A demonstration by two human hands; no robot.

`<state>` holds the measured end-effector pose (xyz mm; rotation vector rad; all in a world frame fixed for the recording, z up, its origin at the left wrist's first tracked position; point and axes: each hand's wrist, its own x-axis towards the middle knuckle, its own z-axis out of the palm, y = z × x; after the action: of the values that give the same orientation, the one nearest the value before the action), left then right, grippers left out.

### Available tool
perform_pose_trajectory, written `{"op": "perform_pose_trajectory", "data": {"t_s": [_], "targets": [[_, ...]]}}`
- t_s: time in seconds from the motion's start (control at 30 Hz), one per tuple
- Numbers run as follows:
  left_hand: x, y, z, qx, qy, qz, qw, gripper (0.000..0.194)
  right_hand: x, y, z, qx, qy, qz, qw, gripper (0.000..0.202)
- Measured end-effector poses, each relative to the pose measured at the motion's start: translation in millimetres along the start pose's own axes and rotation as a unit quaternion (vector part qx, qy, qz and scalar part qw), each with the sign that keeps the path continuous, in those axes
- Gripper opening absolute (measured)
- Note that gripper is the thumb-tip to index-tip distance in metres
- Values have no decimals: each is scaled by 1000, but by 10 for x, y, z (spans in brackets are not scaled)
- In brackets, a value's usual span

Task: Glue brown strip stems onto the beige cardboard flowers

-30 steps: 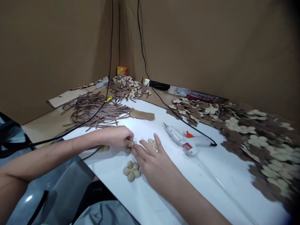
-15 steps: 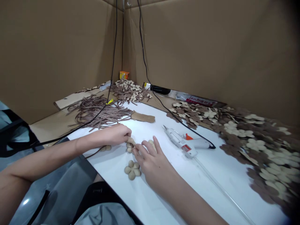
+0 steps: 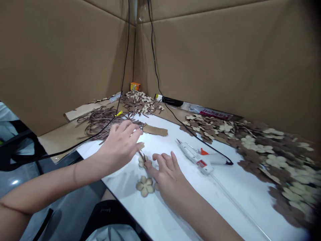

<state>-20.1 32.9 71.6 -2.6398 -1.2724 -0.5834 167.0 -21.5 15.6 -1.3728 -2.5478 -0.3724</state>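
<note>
A beige five-petal flower point(image 3: 145, 186) lies on the white board point(image 3: 160, 214) near its front edge. Just behind it is a second beige flower point(image 3: 141, 162) with a thin brown cord point(image 3: 141, 154) rising from its middle. My right hand point(image 3: 168, 174) presses a fingertip at the foot of that cord, its other fingers spread. Above the flower, my left hand point(image 3: 122, 144) pinches a small tan piece point(image 3: 140, 146) beside the cord, other fingers raised. Part of another beige piece shows under my right hand.
A white glue gun point(image 3: 195, 157) with a clear glue stick lies right of my hands. Brown cords point(image 3: 100, 117) are heaped at the left, brown and beige flowers point(image 3: 276, 160) along the right. A black cable point(image 3: 173, 112) hangs across the board. Cardboard walls point(image 3: 213, 60) stand behind.
My left hand has turned and its fingers have lifted and spread, uncovering the cord on the flower. My right hand stays beside the flower. The view has shifted slightly.
</note>
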Motion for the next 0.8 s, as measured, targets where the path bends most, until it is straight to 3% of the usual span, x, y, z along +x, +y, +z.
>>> {"op": "perform_pose_trajectory", "data": {"t_s": [0.03,0.1,0.17,0.3,0.43,0.67,0.8], "targets": [[-79,41,-12,-11,9,33,999,23,-2,0,-10,4,-5,7,1000,38],[-251,105,41,-78,-38,115,990,24,-7,-5,-31,13,-18,21,1000,37],[-415,140,160,-135,-98,148,975,43,-13,-12,-49,17,-34,29,999,37],[-621,157,359,-213,-130,94,964,57,-24,-24,-41,4,-50,34,998,46],[-660,147,389,-252,-144,47,956,60,-37,-26,30,-27,-16,24,999,47],[-584,89,351,-200,-149,52,967,48,-58,-25,76,-62,56,7,996,46],[-586,75,375,-110,-135,83,981,46,-45,-51,67,-72,76,11,994,48]]}}
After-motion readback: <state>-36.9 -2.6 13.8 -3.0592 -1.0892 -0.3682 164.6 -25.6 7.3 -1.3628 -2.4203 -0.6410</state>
